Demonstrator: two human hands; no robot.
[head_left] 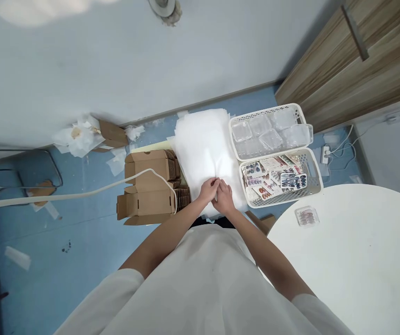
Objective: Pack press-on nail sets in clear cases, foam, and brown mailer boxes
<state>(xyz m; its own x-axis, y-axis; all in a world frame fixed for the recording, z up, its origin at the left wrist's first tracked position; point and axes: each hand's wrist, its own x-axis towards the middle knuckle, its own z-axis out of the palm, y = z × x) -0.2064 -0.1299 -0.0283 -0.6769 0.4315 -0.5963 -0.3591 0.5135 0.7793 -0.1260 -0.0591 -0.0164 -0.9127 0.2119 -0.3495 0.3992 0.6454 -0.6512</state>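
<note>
Two hands, the left hand [208, 190] and the right hand [225, 197], are held with fingertips together on the near part of the stack of white sheets [201, 139], between the cardboard boxes [153, 203] and the lower basket [310, 158]; whether a sheet is pinched cannot be told. Apparently, none is yet separated. One filled clear case [307, 216] is set on the table [360, 260].

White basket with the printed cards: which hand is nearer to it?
Right. The right hand is at the white stack, left of the basket; the left hand meets it there, farther left from the basket.
</note>
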